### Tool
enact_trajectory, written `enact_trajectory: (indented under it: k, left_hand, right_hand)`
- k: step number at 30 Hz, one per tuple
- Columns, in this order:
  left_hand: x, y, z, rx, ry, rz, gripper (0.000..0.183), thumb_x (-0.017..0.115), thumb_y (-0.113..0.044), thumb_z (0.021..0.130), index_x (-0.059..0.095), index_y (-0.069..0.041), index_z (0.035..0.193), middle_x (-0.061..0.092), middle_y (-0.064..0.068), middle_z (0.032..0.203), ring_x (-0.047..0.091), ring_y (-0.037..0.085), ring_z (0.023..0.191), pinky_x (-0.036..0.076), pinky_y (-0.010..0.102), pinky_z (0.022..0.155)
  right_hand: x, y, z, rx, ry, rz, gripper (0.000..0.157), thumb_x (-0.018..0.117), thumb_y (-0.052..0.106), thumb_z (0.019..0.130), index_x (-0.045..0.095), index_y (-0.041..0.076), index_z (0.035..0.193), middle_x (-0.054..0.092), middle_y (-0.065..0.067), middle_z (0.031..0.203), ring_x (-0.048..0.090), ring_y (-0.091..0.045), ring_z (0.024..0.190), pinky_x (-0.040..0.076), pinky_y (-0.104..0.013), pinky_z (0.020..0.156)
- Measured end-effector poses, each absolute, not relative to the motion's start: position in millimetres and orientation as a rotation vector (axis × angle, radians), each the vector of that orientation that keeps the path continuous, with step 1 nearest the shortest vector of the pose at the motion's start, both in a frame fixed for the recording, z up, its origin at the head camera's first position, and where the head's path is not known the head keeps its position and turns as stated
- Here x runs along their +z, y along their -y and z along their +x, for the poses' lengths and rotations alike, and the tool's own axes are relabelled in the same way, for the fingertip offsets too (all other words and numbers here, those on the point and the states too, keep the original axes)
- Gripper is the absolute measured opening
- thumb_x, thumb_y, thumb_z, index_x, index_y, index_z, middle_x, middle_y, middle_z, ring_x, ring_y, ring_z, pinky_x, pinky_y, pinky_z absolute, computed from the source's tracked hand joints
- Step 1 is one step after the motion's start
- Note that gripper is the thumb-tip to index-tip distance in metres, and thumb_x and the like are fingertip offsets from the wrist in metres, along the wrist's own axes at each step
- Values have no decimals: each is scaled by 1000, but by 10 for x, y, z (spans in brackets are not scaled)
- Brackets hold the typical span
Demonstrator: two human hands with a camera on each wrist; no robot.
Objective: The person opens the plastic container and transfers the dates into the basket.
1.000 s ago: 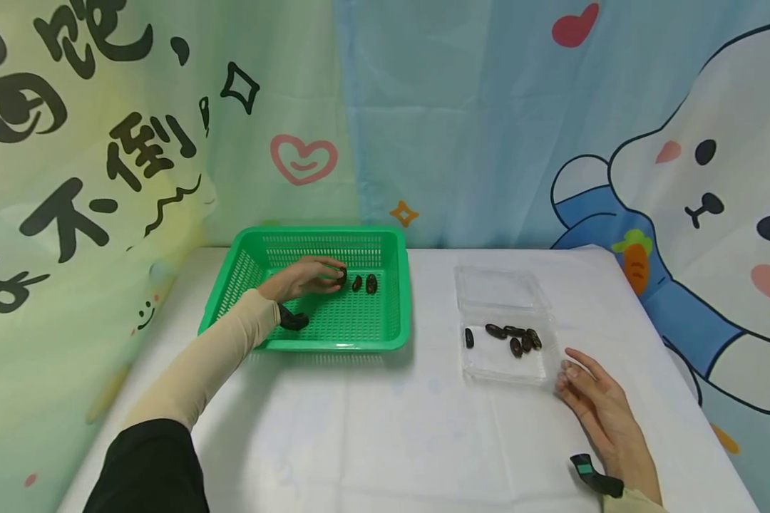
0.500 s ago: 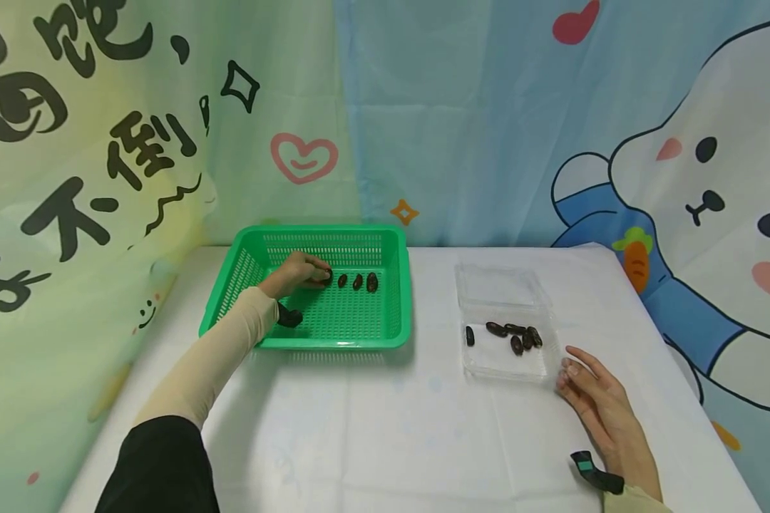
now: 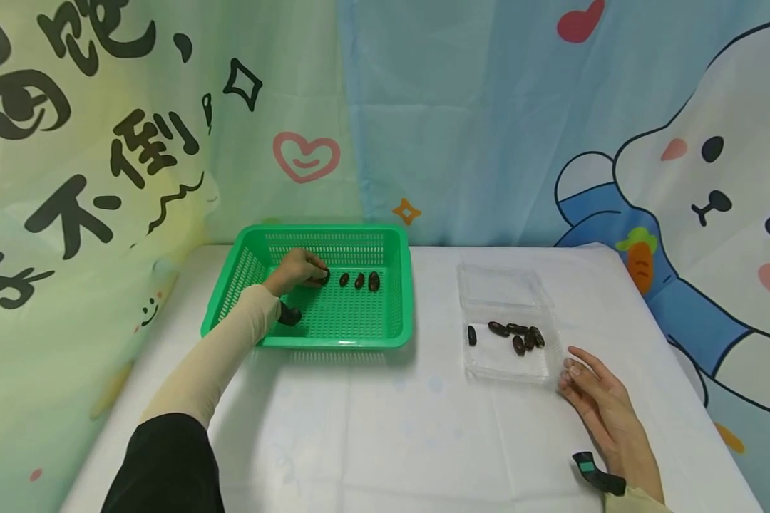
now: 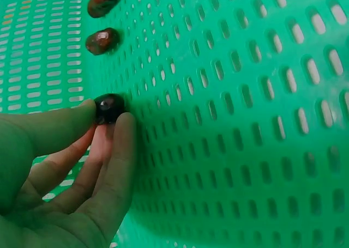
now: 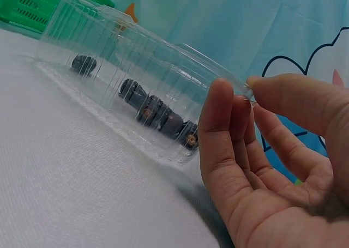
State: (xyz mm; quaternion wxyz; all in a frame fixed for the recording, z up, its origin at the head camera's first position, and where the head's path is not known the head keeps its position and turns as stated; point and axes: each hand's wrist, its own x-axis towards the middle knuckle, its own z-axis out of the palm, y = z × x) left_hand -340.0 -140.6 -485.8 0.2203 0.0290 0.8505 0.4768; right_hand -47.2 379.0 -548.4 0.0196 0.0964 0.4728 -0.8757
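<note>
My left hand (image 3: 297,271) is inside the green plastic basket (image 3: 336,343). Its thumb and a fingertip pinch a dark brown date (image 4: 109,107) low against the slotted basket floor. To the right of that hand, three dates (image 3: 359,281) lie in a spaced row in the basket. On the right of the table, a clear plastic box (image 3: 508,373) with its lid laid back holds several dates (image 3: 518,345). My right hand (image 3: 608,417) is at the box's near right corner, pinching its rim (image 5: 240,85) between thumb and finger.
A white cloth (image 3: 385,427) covers the table. Behind it hangs a printed curtain (image 3: 449,142) with a cartoon bear, close to the basket's back rim. The box's clear lid (image 3: 497,286) lies at the back.
My left hand has shifted a little left inside the basket, and one more date now shows in the row beside it. The right hand and the box have stayed in place.
</note>
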Motion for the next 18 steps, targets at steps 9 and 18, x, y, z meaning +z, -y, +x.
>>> enact_trajectory:
  k: [9,18]
  left_hand:
    - [-4820,1398,-3388,1077,-2547,200,23,67,-1,99,68,11,118,69,31,118,77,34,87,65,40,80]
    - [-4704,1431,-3439,772,-2695,391,26,62,-2,99,71,8,120,71,28,121,74,36,95,62,44,82]
  right_hand:
    - [-5484,-3798,-492,-2684,-1469,395,43,54,-1,106,62,25,140,69,5,116,67,-8,98,61,-23,89]
    - [-5471,-3796,-479,-2688,-1469,376,42,54,-1,106,62,24,140,69,5,114,68,-8,98,61,-23,89]
